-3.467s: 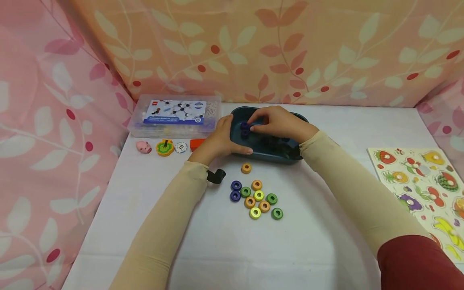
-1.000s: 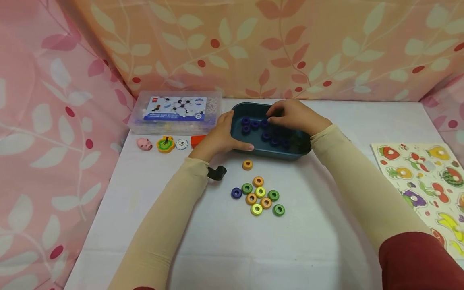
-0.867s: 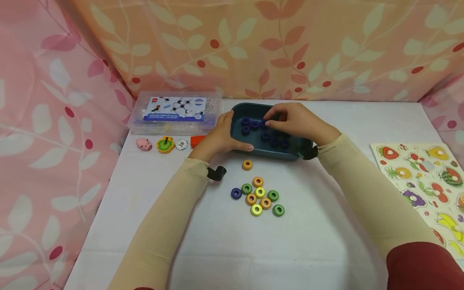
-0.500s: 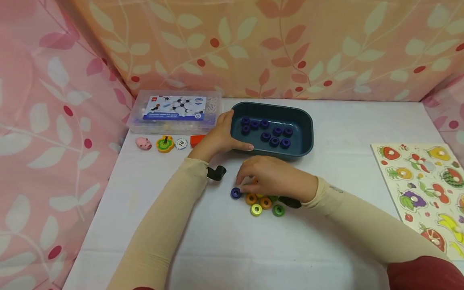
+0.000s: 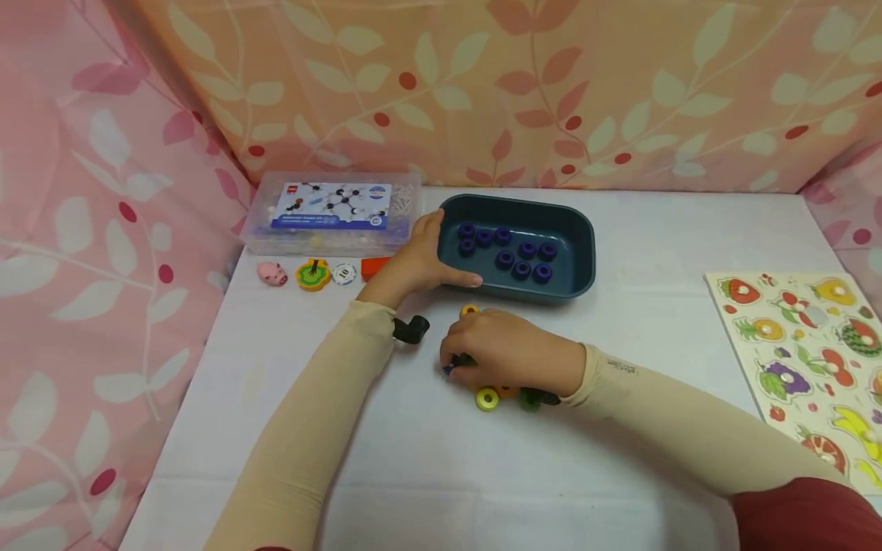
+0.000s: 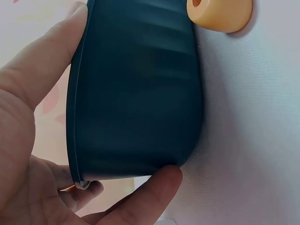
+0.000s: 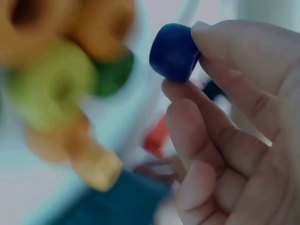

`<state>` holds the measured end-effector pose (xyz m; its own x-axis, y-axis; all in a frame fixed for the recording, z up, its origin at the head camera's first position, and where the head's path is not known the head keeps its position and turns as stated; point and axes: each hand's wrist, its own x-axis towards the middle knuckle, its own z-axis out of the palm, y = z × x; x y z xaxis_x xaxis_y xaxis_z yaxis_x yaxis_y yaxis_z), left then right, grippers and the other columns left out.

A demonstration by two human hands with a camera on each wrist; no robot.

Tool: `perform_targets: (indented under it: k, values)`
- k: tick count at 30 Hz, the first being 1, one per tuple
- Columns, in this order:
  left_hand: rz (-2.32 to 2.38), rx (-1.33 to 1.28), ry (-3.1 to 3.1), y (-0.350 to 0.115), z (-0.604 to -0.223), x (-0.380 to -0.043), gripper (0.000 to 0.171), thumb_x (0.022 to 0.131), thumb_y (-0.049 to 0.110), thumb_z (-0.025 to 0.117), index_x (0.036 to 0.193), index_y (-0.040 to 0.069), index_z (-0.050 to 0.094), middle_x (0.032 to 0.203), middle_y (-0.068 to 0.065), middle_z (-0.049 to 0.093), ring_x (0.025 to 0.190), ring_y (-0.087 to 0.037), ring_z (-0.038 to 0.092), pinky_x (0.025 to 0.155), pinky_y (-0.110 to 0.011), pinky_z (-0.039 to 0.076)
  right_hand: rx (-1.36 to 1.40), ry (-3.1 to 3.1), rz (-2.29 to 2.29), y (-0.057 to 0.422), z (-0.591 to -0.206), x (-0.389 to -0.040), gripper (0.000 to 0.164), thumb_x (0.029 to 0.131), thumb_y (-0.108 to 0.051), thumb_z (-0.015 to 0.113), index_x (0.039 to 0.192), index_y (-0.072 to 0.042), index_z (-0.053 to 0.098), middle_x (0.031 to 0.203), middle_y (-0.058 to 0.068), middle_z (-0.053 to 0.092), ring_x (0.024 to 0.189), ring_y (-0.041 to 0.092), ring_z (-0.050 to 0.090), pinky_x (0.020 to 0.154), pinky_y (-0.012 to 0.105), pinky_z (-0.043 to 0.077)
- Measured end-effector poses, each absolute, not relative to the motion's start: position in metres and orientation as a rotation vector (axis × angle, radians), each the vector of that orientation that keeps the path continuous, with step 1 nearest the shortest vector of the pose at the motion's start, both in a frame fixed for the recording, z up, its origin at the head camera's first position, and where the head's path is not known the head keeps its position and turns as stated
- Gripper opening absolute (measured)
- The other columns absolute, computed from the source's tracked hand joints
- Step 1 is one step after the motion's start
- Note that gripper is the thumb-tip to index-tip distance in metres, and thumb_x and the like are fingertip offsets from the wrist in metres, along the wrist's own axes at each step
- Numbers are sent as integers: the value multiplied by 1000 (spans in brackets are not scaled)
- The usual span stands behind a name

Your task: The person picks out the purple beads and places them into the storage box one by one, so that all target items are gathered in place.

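My left hand [image 5: 422,264] holds the left end of a dark teal tray [image 5: 582,287], thumb along the near side and fingers around the end; the left wrist view shows the tray's outer wall [image 6: 136,93] between them. Several dark blue ring-shaped beads [image 5: 521,270] lie inside the tray. In front of it, my right hand [image 5: 513,348] pinches one dark blue bead [image 7: 173,52] between thumb and fingertips. Under and around this hand lie a yellow bead [image 5: 487,399], an orange bead [image 5: 470,310] and a green bead [image 5: 529,399]; others are partly hidden.
A clear molecular model kit box [image 5: 331,214] stands back left. Before it lie a pink pig figure [image 5: 272,273], a tree piece [image 5: 314,274], a white chip [image 5: 344,274] and a red block [image 5: 374,268]. A fruit puzzle board [image 5: 792,337] lies right. Patterned cloth surrounds the table.
My right hand left a dark blue bead in the tray, came back toward the loose beads and now pinches the dark blue one there. The left hand stays at the tray.
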<state>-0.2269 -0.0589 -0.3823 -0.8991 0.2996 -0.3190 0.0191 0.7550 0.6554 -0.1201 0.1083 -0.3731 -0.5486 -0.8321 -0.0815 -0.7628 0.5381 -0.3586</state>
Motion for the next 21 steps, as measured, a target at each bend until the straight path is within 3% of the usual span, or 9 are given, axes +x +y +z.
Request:
perform_targets:
  k: [8,14,21]
  values:
    - [941,285,2566,-62,-384,-230,134,67,52,90,163,17,2,169,-5,5,151,-28,24,122,-47,29,-1074,2720,-658,144,-318,-176,15,89,-32,77,102,-25,75,95,-10,69,84,12,60,75,29,52]
    - [941,254,2568,-62,-385,-230,138,64,57,90,163,19,2,168,-5,6,150,-28,24,122,-48,28,-856,2760,-682,163,-334,-237,22,91,-30,75,109,-19,74,92,-1,69,81,16,59,70,31,49]
    - [931,248,2558,-60,-385,-229,137,64,58,89,163,20,1,169,-5,5,151,-27,23,122,-49,28,-832,2671,-592,161,-358,-263,19,90,-28,75,107,-20,74,95,1,70,79,18,61,71,31,52]
